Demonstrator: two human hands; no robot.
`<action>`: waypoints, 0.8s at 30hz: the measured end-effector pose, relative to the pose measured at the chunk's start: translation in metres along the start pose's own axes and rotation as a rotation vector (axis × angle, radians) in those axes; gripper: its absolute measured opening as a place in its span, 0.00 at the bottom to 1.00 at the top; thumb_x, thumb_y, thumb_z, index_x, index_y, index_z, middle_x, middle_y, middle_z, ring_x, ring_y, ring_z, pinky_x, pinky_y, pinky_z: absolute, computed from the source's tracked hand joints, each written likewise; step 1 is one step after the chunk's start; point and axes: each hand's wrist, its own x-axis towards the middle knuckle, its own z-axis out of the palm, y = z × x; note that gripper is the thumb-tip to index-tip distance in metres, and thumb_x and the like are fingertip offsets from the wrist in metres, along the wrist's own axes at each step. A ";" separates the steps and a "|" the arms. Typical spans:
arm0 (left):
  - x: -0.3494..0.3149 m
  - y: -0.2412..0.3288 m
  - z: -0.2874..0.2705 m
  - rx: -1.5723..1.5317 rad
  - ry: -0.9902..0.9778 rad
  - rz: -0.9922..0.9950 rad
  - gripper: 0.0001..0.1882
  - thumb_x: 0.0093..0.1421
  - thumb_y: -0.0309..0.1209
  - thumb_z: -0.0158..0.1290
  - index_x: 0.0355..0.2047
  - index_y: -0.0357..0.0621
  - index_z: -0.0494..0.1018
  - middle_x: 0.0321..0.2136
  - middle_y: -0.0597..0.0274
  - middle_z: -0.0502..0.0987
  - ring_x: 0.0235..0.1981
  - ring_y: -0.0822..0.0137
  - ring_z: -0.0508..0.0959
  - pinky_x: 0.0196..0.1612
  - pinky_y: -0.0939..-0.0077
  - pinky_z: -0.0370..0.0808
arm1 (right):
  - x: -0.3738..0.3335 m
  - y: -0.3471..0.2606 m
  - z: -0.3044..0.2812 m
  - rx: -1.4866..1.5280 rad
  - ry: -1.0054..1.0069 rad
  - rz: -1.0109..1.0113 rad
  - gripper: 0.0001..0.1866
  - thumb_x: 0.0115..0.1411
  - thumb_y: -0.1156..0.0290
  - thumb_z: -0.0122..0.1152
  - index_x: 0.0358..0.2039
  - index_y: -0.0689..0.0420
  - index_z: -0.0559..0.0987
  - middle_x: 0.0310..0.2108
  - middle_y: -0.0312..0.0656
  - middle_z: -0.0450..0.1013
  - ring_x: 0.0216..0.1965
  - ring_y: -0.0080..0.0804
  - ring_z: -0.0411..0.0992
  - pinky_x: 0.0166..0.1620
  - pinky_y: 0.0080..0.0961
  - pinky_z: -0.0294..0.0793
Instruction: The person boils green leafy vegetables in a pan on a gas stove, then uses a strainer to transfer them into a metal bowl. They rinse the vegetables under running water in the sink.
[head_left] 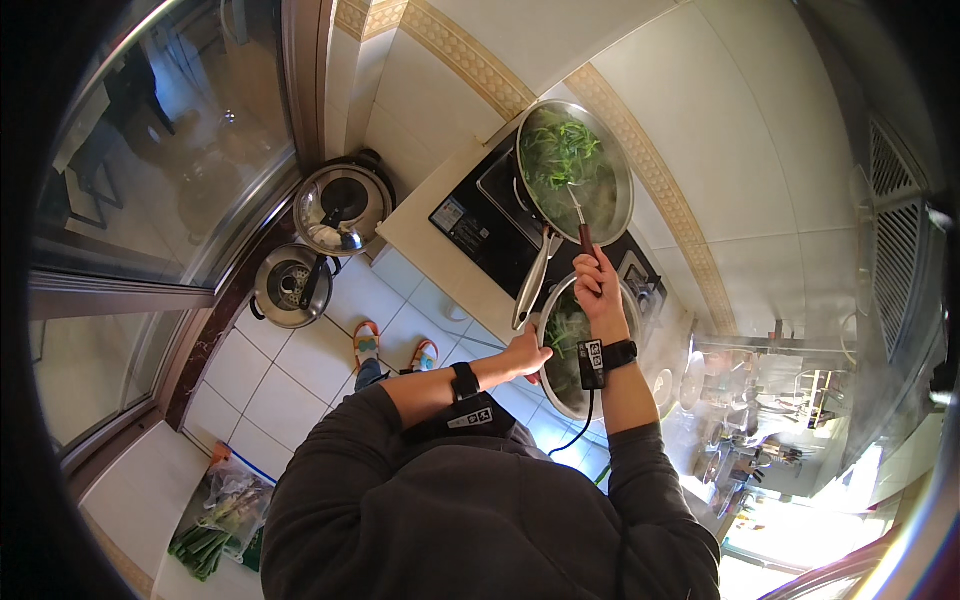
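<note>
The big top pan (pixel 612 192) sits on the black stove (pixel 462 232), and its far edge comes near the tile wall (pixel 700 140), so there is only a little room on that side. The lower pan (pixel 562 392) is just beside it, on the side nearer the person, and its round edge comes close to the top pan's edge. The top pan's long silver handle (pixel 536 282) sticks out toward the person, and its end is near the lower pan's rim. A strip of white counter (pixel 412 232) runs along the stove, and past its edge the white floor (pixel 265 345) goes over to two pots (pixel 293 286) by the glass door. Leafy greens (pixel 563 152) lie in the top pan, with steam over them, and more greens (pixel 563 332) are in the lower pan. The right hand (pixel 597 285) reaches up past the lower pan, with the forearm over part of it. Its fingers are wrapped around the dark red handle of a metal cooking tool (pixel 586 238), whose other end is in the top pan by the greens. The left hand (pixel 525 355) is low at the lower pan's near edge, thumb toward the pan. A bit of red shows under it, but its fingers are mostly hidden, so I cannot tell if they grip anything.
</note>
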 end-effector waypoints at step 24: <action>0.005 -0.011 -0.001 0.009 0.039 0.028 0.30 0.57 0.30 0.48 0.56 0.38 0.48 0.34 0.47 0.73 0.19 0.58 0.79 0.17 0.68 0.78 | -0.090 -0.039 0.026 -0.105 -0.068 -0.126 0.11 0.66 0.67 0.46 0.33 0.63 0.65 0.22 0.36 0.60 0.14 0.13 0.56 0.10 0.11 0.50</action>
